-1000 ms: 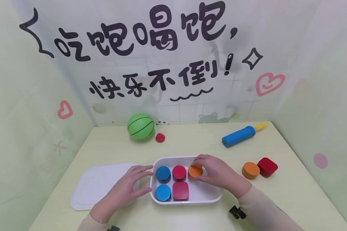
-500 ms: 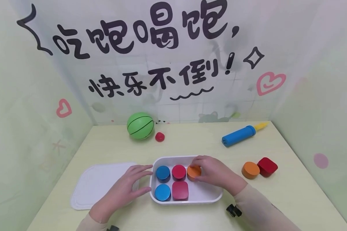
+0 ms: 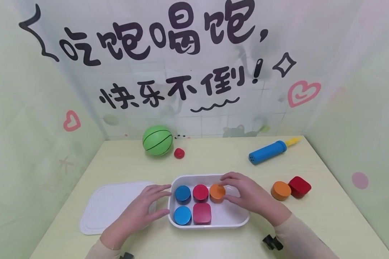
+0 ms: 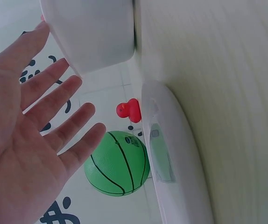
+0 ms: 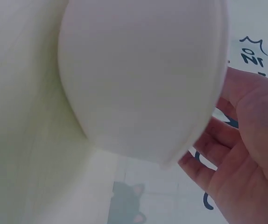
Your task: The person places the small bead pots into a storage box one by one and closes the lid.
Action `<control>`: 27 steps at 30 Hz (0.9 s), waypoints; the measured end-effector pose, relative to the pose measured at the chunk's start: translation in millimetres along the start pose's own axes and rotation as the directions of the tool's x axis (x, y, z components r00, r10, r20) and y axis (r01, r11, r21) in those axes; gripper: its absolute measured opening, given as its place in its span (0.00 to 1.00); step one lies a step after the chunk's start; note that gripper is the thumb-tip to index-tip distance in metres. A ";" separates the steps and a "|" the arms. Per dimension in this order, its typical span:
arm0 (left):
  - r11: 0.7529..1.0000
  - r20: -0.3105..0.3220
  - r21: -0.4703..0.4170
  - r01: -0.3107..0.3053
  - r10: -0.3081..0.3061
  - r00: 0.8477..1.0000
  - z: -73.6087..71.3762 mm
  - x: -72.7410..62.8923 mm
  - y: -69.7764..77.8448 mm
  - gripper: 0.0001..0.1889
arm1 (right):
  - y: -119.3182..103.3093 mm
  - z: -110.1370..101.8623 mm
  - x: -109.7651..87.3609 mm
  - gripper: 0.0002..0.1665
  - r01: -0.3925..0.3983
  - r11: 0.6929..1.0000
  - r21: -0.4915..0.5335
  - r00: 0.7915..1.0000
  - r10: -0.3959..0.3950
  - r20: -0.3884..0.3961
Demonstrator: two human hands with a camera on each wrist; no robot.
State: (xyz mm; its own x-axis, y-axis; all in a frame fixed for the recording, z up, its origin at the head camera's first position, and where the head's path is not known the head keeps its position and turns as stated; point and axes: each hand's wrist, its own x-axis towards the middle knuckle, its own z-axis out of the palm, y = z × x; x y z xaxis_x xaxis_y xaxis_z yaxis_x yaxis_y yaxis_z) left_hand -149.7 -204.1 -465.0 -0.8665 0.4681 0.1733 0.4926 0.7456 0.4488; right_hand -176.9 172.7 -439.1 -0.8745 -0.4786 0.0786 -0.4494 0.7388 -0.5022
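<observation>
A white box (image 3: 227, 226) holds two blue round blocks (image 3: 182, 216), a red round block (image 3: 200, 192), a red square block (image 3: 202, 213) and an orange round block (image 3: 217, 191). My right hand (image 3: 246, 190) reaches over the box's right end, thumb and fingers spread apart right beside the orange block. In the right wrist view its fingers pass behind the box rim, their tips partly hidden. My left hand (image 3: 144, 207) is at the box's left end, fingers relaxed and spread, tips right at the rim; the left wrist view shows its palm (image 4: 24, 149) holding nothing.
A white lid (image 3: 107, 205) lies left of the box, partly under the left hand. Behind stand a green ball (image 3: 157, 140) and a small red piece (image 3: 179, 153). At right are a blue pump (image 3: 267, 152), another orange round block (image 3: 281, 190) and a dark red block (image 3: 299, 187).
The orange round block shifted slightly left within the box. My right hand then let go of it and drew a little to the right. My left hand stayed in place.
</observation>
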 end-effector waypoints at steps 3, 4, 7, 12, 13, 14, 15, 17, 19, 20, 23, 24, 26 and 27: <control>1.000 -0.011 0.005 -0.011 0.011 1.000 -0.5 -0.9 0.3 0.27 | 4.6 -3.0 -9.3 0.24 0.020 1.000 -0.001 0.999 -0.020 -0.032; 1.000 -0.015 0.004 -0.015 0.015 1.000 -0.7 -1.0 0.3 0.27 | 6.3 -4.2 -12.5 0.24 0.032 0.999 -0.009 0.998 -0.033 -0.052; 1.000 -0.022 0.003 -0.023 0.023 0.999 -1.1 -0.7 0.4 0.27 | 11.9 -9.7 -22.4 0.23 0.078 0.996 -0.042 0.987 -0.083 -0.139; 1.000 -0.016 -0.007 -0.020 0.020 1.000 0.5 0.5 0.0 0.28 | 24.4 -22.3 -37.7 0.24 0.147 0.983 -0.107 0.942 -0.173 -0.288; 1.000 -0.015 -0.006 -0.018 0.018 1.000 0.3 0.5 -0.3 0.28 | 27.3 -24.8 -40.2 0.25 0.158 0.980 -0.120 0.932 -0.188 -0.309; 1.000 -0.016 -0.005 -0.017 0.017 1.000 0.3 0.5 -0.6 0.28 | 30.4 -27.2 -42.6 0.26 0.166 0.976 -0.138 0.924 -0.203 -0.325; 1.000 -0.017 -0.007 -0.017 0.017 1.000 0.2 0.4 -0.9 0.28 | 33.7 -29.4 -45.0 0.26 0.171 0.973 -0.152 0.918 -0.214 -0.335; 1.000 -0.021 -0.010 -0.021 0.021 1.000 0.4 0.4 -1.4 0.27 | 40.1 -33.8 -49.9 0.27 0.165 0.970 -0.176 0.912 -0.218 -0.347; 1.000 -0.023 -0.008 -0.028 0.028 0.999 1.2 0.6 -1.8 0.28 | 46.4 -37.0 -55.4 0.27 0.140 0.973 -0.182 0.918 -0.196 -0.344; 0.999 -0.024 -0.009 -0.031 0.031 0.999 1.5 0.7 -1.9 0.28 | 49.5 -37.9 -58.3 0.28 0.118 0.976 -0.183 0.925 -0.175 -0.336; 0.999 -0.028 -0.008 -0.039 0.039 0.999 2.3 0.9 -1.9 0.28 | 59.0 -39.3 -67.2 0.27 0.053 0.984 -0.172 0.945 -0.105 -0.309; 0.999 -0.029 -0.008 -0.040 0.040 0.999 2.3 0.9 -1.9 0.28 | 62.2 -39.5 -69.9 0.28 0.034 0.984 -0.173 0.950 -0.086 -0.300; 0.999 -0.032 -0.010 -0.041 0.041 0.999 2.2 0.9 -1.8 0.27 | 68.7 -40.0 -74.3 0.28 0.002 0.985 -0.175 0.959 -0.051 -0.278; 0.999 -0.033 -0.010 -0.042 0.042 0.999 2.2 0.9 -1.9 0.27 | 72.1 -40.5 -76.3 0.28 -0.007 0.984 -0.178 0.962 -0.041 -0.269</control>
State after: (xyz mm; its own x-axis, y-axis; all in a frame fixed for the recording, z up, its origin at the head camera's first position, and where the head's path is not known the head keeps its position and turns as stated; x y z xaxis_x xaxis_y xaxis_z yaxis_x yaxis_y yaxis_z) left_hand -151.2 -204.0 -467.7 -0.8473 0.4830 0.2207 0.5279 0.7203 0.4500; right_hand -149.9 281.8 -446.3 -0.8719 -0.3632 0.3285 -0.4682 0.8150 -0.3415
